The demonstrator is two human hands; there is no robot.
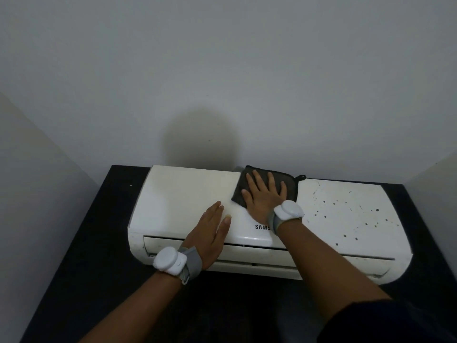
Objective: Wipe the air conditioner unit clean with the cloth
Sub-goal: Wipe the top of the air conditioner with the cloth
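Pressing flat, my right hand (265, 196) lies with fingers spread on the dark grey cloth (293, 188), just right of centre frame, on the upper face of the white Samsung air conditioner unit (183, 194). Its grip is open, with nothing pinched. My left hand (212, 233) rests on the casing at lower left of the cloth, fingers straight and grip open too, apparently steadying the unit on the black surface (94, 243). The cloth looks thin, soft and light, with a small loop at its upper right corner. I judge it will bunch or slide under the palm, so spread fingers over its middle suit it best. The casing seems stiff, smooth plastic. Dark specks (346, 214) dot its right part, unwiped by my reckoning.
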